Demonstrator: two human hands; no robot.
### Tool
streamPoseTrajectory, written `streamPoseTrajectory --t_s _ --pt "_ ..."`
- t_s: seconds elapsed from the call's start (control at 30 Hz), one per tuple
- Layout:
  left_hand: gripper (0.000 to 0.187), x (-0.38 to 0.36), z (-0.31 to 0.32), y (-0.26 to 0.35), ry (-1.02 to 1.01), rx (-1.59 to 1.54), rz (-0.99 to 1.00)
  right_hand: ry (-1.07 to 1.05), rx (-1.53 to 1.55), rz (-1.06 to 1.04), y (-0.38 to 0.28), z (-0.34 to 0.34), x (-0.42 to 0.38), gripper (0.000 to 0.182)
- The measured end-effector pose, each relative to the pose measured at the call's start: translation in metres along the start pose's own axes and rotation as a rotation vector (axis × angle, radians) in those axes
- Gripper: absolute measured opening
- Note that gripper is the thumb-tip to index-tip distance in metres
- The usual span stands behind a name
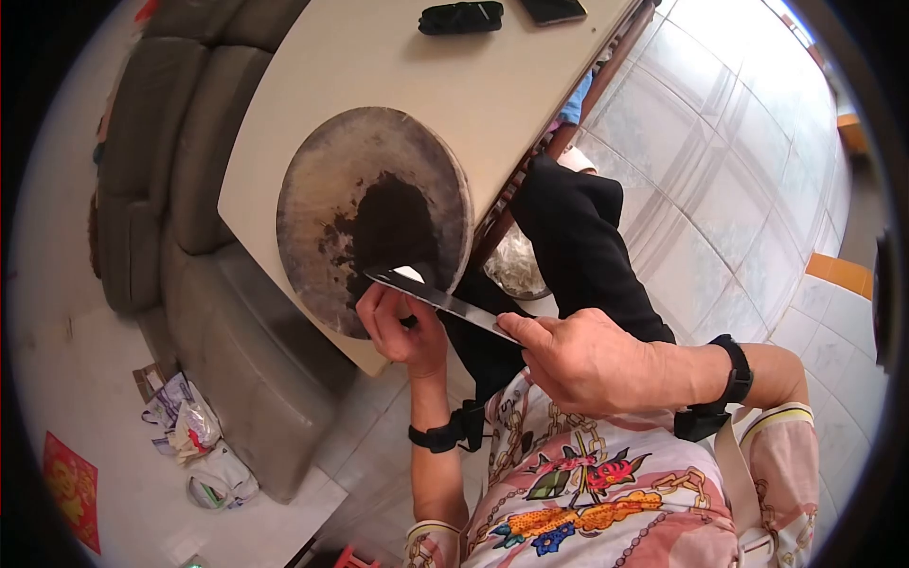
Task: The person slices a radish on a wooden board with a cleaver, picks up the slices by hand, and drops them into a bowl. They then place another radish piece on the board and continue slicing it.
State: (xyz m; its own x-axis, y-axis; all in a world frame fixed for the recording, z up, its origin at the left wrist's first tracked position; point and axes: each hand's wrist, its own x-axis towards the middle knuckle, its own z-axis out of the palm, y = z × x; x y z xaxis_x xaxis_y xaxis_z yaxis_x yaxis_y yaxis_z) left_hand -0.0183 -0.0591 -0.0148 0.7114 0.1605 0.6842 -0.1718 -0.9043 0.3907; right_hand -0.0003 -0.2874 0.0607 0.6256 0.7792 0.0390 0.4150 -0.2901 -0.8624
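Observation:
In my right hand (pixel 592 360), fingers closed round the handle end, is a kitchen knife (pixel 464 310), its blade pointing left and seen nearly edge-on. My left hand (pixel 402 327) has its fingers curled against the far end of the blade, with something dark showing between them. Both hands are at the near edge of a round wooden chopping board (pixel 322 189). A dark, finely spread mass (pixel 393 222) covers the board's middle and near part, with smaller smears on its left. What the dark mass is made of cannot be made out.
The board rests on a pale table (pixel 511 95), with a black case (pixel 461 17) and a phone (pixel 554 9) at the far end. A grey sofa (pixel 246 331) stands on the left. Below the table edge is a lined bin (pixel 516 265) by my legs.

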Motion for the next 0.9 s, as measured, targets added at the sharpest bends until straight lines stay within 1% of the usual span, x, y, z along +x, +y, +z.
streamPoseTrajectory --t_s 0.1,0.17,0.2,0.27,0.37,0.5,0.57,0.63,0.7,0.77,0.8,0.87,0.9 --pt "0.013 0.0 0.001 0.001 0.021 0.015 0.016 -0.02 -0.024 -0.005 -0.003 -0.002 -0.002 0.057" --pt "0.014 -0.002 0.001 0.001 0.011 -0.049 -0.04 -0.036 -0.03 -0.006 -0.003 -0.001 -0.004 0.058" --pt "0.014 -0.003 0.0 0.001 0.011 -0.049 -0.039 -0.028 -0.053 -0.027 -0.002 0.0 -0.005 0.055" --pt "0.015 -0.004 -0.002 -0.001 -0.029 -0.015 -0.023 -0.019 -0.075 -0.047 -0.002 0.0 -0.006 0.053" --pt "0.015 0.0 0.0 0.002 -0.009 -0.049 0.006 -0.052 -0.051 -0.028 -0.006 -0.003 -0.003 0.055" --pt "0.014 -0.003 0.001 -0.003 0.0 -0.027 0.051 -0.08 -0.081 -0.02 -0.007 -0.004 0.0 0.049" --pt "0.015 -0.005 0.0 -0.003 0.003 -0.05 -0.001 -0.086 -0.084 -0.014 -0.006 -0.003 0.002 0.046" --pt "0.016 -0.005 0.002 -0.003 0.019 -0.066 0.001 -0.055 -0.071 -0.019 -0.005 -0.002 0.005 0.04" --pt "0.016 -0.008 0.002 -0.005 0.037 -0.084 0.002 -0.057 -0.077 -0.027 -0.004 -0.004 0.009 0.037" --pt "0.015 -0.012 -0.002 -0.007 -0.025 -0.063 -0.072 -0.06 -0.085 -0.038 -0.003 -0.005 0.014 0.035" --pt "0.015 -0.012 -0.001 -0.007 -0.025 -0.062 -0.075 -0.06 -0.069 -0.041 -0.002 -0.006 0.017 0.035" --pt "0.012 -0.008 0.004 -0.003 0.04 -0.139 -0.096 -0.065 -0.053 -0.042 0.0 -0.006 0.024 0.035" --pt "0.012 -0.006 0.004 -0.003 0.039 -0.139 -0.099 -0.084 -0.034 -0.03 0.001 -0.005 0.029 0.034"
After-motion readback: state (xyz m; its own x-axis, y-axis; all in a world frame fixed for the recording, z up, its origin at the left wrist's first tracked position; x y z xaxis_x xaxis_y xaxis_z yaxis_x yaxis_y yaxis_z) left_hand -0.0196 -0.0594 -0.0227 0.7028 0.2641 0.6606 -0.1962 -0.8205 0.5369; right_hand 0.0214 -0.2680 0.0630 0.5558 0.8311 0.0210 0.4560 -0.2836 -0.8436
